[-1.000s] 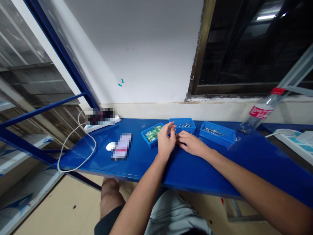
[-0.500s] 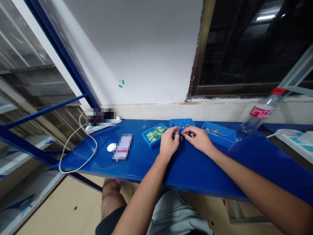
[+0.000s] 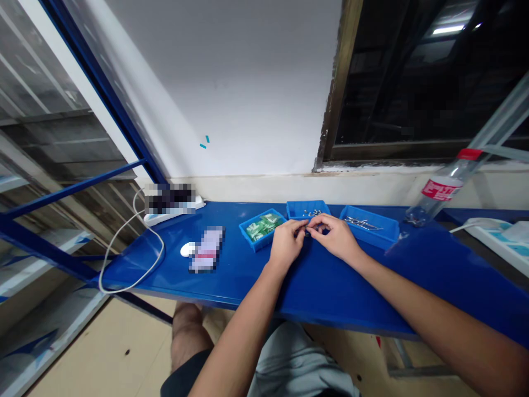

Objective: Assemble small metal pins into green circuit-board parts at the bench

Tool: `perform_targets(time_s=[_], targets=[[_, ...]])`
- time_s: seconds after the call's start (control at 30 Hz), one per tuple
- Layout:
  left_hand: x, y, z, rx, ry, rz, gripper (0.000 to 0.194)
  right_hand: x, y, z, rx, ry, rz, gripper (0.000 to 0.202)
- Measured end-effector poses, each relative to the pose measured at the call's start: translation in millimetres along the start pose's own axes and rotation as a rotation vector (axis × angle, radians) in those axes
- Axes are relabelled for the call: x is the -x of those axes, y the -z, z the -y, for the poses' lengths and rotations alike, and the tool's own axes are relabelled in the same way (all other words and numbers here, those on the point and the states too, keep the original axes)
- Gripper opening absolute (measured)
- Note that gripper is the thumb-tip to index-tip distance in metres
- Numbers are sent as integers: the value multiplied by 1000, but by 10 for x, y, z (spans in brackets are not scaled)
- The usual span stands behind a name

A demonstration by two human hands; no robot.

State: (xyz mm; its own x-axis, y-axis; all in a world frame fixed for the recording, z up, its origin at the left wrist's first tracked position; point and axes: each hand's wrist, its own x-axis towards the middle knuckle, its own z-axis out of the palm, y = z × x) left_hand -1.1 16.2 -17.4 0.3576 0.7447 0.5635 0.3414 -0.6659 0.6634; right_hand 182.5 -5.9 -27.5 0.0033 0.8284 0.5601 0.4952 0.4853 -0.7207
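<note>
My left hand (image 3: 286,240) and my right hand (image 3: 330,234) meet at the fingertips over the blue table (image 3: 322,286). Both are closed in a pinch around something small and dark, too small to make out. Just behind them is a blue tray (image 3: 298,208) with small metal parts (image 3: 313,213). A second blue tray (image 3: 254,245), left of my left hand, holds green and clear packets (image 3: 263,226). To the right of my right hand, a third blue tray (image 3: 379,236) contains thin metal rods (image 3: 363,224).
A phone-like item (image 3: 208,249) and a white oval object (image 3: 188,250) lie on the left. A white cable (image 3: 162,248) loops over the table's left edge. At the right stand a plastic bottle (image 3: 442,190) and a white power strip (image 3: 496,237).
The fingers of my left hand have closed in toward those of my right hand, and the fingertips are now together. The trays have not moved.
</note>
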Motion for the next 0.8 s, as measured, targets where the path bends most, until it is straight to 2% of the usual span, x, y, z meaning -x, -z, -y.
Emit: perform_targets(time_s=[0.07,0.17,0.3,0.4,0.6,0.8], targets=[[3,-7,-3,61,39,5,41,7,-4,1,20,-9,-2,11],[5,-21,-6,132,88,13,50,8,-7,10,40,19,-3,26],[6,-25,-18,108,104,20,38,-3,13,21,110,80,25,20],[11,-9,-45,62,115,34,27,-5,24,25,86,57,4,15],[20,10,-43,58,101,84,27,0,5,30,36,50,16,12],[7,-17,18,89,147,49,20,13,-14,6,0,-10,19,12]])
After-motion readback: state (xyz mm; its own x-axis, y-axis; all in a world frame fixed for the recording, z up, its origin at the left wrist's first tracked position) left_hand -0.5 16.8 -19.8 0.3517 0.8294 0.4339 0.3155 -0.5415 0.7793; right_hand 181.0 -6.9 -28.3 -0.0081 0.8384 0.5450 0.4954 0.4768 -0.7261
